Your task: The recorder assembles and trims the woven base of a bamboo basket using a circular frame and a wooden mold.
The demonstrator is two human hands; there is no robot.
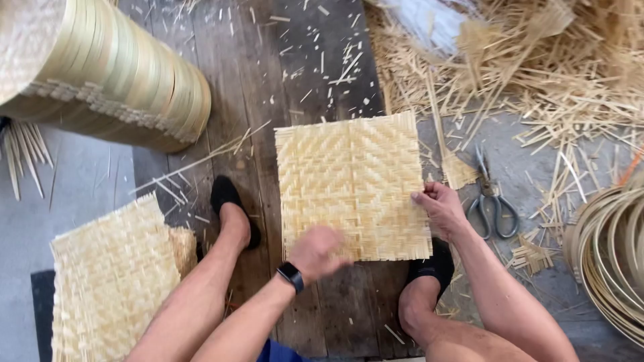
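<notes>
Bare knees frame a square woven pale bamboo mat (353, 188), apparently finished but untrimmed, its edge gripped by the right hand (439, 206); the blurred left hand (315, 253) hovers, grip unclear.

At frame centre, a woven mat (353, 186) flat on the wooden boards (268, 80). Left hand (315, 253) over its lower left corner, right hand (439, 208) at its right edge. Just right of that hand, scissors (493, 201) on the floor. Upper right, a heap of cut strips (537, 60). Far right edge, coiled hoops (614, 255). Upper left, a stack of rings (100, 67). Lower left, a pile of mats (111, 281).
</notes>
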